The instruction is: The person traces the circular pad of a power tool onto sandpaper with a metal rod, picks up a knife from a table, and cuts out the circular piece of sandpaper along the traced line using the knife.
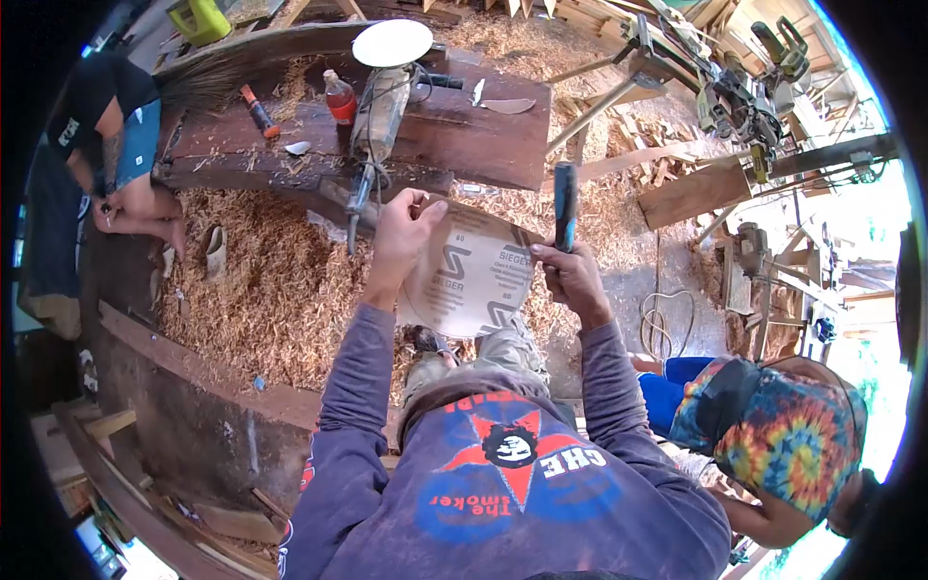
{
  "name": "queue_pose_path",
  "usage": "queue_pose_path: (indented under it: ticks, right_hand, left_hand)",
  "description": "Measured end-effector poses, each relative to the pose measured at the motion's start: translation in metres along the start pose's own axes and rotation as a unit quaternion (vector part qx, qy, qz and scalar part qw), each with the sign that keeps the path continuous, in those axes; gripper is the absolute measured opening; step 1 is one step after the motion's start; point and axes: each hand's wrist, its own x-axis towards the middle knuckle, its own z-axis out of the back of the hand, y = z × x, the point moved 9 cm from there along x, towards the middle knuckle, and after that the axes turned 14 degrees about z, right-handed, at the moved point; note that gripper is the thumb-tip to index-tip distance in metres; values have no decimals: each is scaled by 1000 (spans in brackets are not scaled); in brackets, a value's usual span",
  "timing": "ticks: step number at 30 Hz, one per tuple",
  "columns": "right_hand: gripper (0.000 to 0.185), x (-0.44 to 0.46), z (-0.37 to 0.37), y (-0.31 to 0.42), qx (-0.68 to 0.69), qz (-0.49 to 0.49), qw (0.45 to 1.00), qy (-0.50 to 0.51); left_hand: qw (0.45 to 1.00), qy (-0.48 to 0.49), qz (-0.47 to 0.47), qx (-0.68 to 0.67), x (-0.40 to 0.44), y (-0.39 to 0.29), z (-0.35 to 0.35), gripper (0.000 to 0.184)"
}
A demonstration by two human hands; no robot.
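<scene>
Between my two hands a sheet of sandpaper (469,275) is stretched, its printed backing with "SIEGER" and "80" facing me and its lower edge rounded. My left hand (404,232) pinches the upper left edge, thumb on top. My right hand (577,282) is closed at the upper right edge. That same hand also grips a dark tool with a blue part (565,208), pointing upward; its exact kind is unclear. Just beyond my left hand, a power sander (380,116) with a white round pad (391,43) lies on the wooden bench (454,145).
A red-liquid bottle (339,99) and an orange-and-black tool (259,111) are on the bench. Wood shavings (261,290) cover the floor. One person (121,145) sits at the left; another in a tie-dye shirt (788,416) is close on my right. A cable (665,324) lies coiled.
</scene>
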Motion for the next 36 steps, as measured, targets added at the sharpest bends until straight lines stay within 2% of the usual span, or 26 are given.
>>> queue_pose_path:
  ticks: [2,3,6,8,10,12,13,14,16,17,18,20,22,25,28,31,36]
  right_hand:
    - [23,12,14,0,-35,1,999,-19]
    - [27,18,22,0,-46,-2,998,-33]
    - [33,48,44,-10,-40,-18,998,-49]
    - [34,75,71,-19,-60,2,992,-113]
    - [36,102,93,-24,-104,0,985,-140]
    - [38,126,114,-15,-64,65,978,-188]
    - [37,137,125,-19,11,40,973,-229]
    - [35,148,132,-16,29,38,970,-238]
    - [34,183,128,-3,141,104,963,-205]
    - [34,199,123,0,191,108,960,-176]
    - [34,218,118,-1,184,96,963,-172]
    - [34,253,96,16,202,210,949,-124]
    - [31,276,66,13,224,179,952,-106]
    - [32,317,39,5,263,306,913,-66]
    - [38,336,23,-16,263,277,922,-64]
    - [40,347,20,-26,254,281,923,-72]
    - [40,362,22,-42,224,271,930,-109]
  left_hand:
    - [997,-40,-32,51,20,-14,-19,37]
    - [996,-56,-15,64,28,-23,-27,45]
    - [988,-105,-58,102,66,-35,-58,49]
    - [988,-103,-52,102,105,-24,-79,54]
    - [962,-140,-88,216,142,-20,-98,56]
    - [963,-125,-69,227,182,-7,-114,56]
    - [965,-98,-78,230,201,-3,-124,54]
    - [966,-71,-87,232,219,2,-132,53]
    - [967,-50,-53,244,248,13,-143,49]
    - [949,-85,-124,279,257,6,-147,47]
    - [923,-119,-193,312,264,5,-151,44]
    - [919,-134,-180,323,282,20,-154,43]
    - [927,-146,-219,266,287,24,-150,44]
    - [931,-148,-225,247,291,28,-148,43]
    - [943,-154,-203,212,298,31,-152,40]
    - [948,-158,-128,244,312,31,-153,40]
    - [953,-173,-129,214,316,33,-148,40]
